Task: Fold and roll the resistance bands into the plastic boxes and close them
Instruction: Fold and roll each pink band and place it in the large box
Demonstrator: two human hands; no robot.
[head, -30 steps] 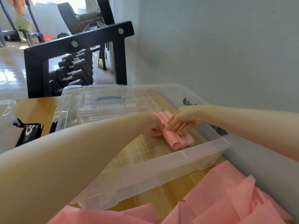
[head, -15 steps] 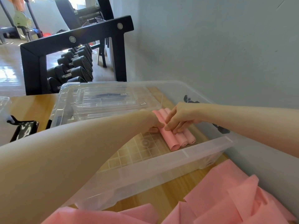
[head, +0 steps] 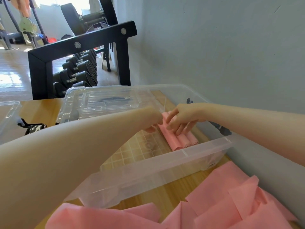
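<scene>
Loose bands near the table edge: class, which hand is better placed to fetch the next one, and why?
Probably the right hand: its fingers lie open on the rolls, and the bigger pile of loose bands lies on its side. The left hand is mostly hidden behind its forearm.

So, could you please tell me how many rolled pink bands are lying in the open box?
3 rolled bands, side by side against the box's right end; hands cover their far ends, so more may be hidden.
</scene>
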